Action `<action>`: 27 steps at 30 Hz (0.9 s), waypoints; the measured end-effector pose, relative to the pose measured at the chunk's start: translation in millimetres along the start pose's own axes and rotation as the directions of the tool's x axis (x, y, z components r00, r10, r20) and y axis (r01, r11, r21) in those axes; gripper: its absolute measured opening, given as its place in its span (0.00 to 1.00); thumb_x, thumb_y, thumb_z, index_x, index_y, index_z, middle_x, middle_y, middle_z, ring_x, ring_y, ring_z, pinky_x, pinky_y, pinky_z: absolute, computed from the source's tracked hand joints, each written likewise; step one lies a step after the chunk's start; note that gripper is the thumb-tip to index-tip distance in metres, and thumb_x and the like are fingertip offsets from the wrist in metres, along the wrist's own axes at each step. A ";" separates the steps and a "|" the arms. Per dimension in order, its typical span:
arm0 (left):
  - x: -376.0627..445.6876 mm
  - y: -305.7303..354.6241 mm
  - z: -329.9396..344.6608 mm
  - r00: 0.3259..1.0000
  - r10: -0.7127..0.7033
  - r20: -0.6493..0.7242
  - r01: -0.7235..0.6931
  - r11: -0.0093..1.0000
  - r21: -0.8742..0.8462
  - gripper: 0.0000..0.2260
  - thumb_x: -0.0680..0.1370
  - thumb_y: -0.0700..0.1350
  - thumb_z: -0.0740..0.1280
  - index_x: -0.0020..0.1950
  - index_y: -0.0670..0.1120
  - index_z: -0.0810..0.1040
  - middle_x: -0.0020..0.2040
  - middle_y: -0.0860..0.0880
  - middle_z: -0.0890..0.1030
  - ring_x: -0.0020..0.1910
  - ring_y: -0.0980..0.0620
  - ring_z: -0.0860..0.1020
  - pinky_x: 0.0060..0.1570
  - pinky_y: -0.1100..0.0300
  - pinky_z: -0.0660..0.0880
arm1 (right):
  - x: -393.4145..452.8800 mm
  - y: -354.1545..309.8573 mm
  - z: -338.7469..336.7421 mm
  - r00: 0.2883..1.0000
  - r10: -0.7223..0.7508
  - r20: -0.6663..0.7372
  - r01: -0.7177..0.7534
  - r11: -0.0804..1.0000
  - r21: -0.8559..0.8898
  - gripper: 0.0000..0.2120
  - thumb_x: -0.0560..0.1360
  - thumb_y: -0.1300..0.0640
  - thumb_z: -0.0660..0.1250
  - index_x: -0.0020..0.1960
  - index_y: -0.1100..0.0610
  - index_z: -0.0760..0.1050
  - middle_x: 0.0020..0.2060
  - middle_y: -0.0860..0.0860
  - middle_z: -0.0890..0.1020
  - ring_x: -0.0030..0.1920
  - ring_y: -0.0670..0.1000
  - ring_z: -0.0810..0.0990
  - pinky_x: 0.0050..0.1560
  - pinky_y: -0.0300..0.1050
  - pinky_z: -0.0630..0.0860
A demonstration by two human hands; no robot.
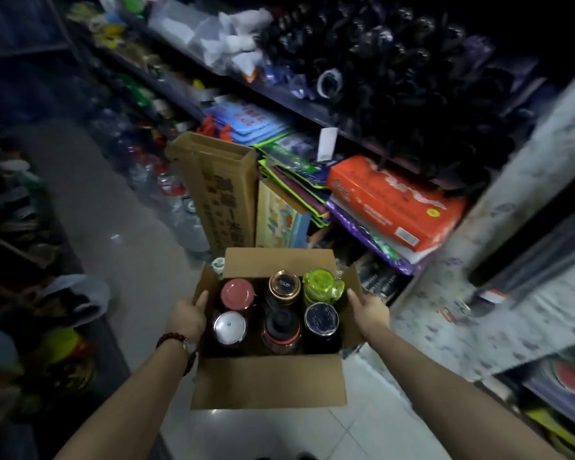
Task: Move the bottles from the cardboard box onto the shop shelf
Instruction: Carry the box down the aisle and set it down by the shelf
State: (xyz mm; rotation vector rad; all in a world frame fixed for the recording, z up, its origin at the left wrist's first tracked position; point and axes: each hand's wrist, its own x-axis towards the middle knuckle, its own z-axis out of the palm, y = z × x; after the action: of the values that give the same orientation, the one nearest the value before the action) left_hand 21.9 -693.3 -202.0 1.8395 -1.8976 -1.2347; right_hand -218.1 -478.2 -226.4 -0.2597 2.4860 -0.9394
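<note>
Brown open-topped cardboard box [269, 381] of six capped bottles [284, 287], probably heavy; left hand [187, 318] and right hand [369, 313] grip side flaps, fingers hidden; better supported underneath.

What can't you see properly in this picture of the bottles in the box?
- Bottle bodies: head view shows only lids, like the green lid; the cardboard box walls hide the rest.
- Fingers of left hand and right hand: behind the flaps.
- Shelf goods: blurred, dark.
</note>
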 end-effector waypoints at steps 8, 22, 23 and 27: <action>-11.5 29.6 75.8 0.926 0.203 0.318 -0.248 0.963 0.106 0.21 0.81 0.50 0.60 0.49 0.31 0.80 0.48 0.33 0.81 0.50 0.35 0.78 0.46 0.53 0.70 | -46.1 96.1 -32.1 0.934 0.311 -0.176 -0.280 0.943 0.181 0.23 0.78 0.43 0.61 0.50 0.63 0.80 0.50 0.65 0.82 0.56 0.64 0.79 0.55 0.52 0.74; -118.8 74.0 230.4 0.549 0.347 0.760 -0.730 0.642 0.234 0.21 0.79 0.55 0.60 0.49 0.38 0.80 0.51 0.34 0.81 0.52 0.35 0.79 0.48 0.51 0.72 | -211.5 234.6 -61.2 0.500 0.786 -0.362 -0.532 0.609 0.588 0.22 0.79 0.47 0.60 0.32 0.60 0.70 0.39 0.64 0.80 0.47 0.61 0.80 0.47 0.50 0.72; -135.2 74.9 240.2 0.514 0.351 0.783 -0.754 0.620 0.216 0.20 0.80 0.54 0.60 0.52 0.37 0.80 0.53 0.34 0.81 0.53 0.35 0.78 0.49 0.51 0.71 | -224.8 242.3 -64.2 0.460 0.811 -0.361 -0.540 0.578 0.612 0.22 0.79 0.47 0.60 0.32 0.59 0.69 0.40 0.63 0.80 0.48 0.62 0.80 0.46 0.49 0.72; -199.3 72.3 277.6 0.375 0.350 0.858 -0.845 0.509 0.162 0.22 0.80 0.54 0.59 0.56 0.36 0.79 0.55 0.34 0.80 0.56 0.35 0.77 0.51 0.51 0.71 | -275.9 273.0 -77.4 0.322 0.873 -0.366 -0.540 0.487 0.687 0.23 0.80 0.46 0.59 0.46 0.66 0.79 0.46 0.64 0.83 0.51 0.63 0.80 0.43 0.46 0.67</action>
State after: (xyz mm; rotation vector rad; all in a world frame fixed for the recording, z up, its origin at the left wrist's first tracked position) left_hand -178.6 -411.1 -248.7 0.3519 -3.3201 -1.2089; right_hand -18.1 -138.1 -257.9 1.5879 2.3389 -1.2417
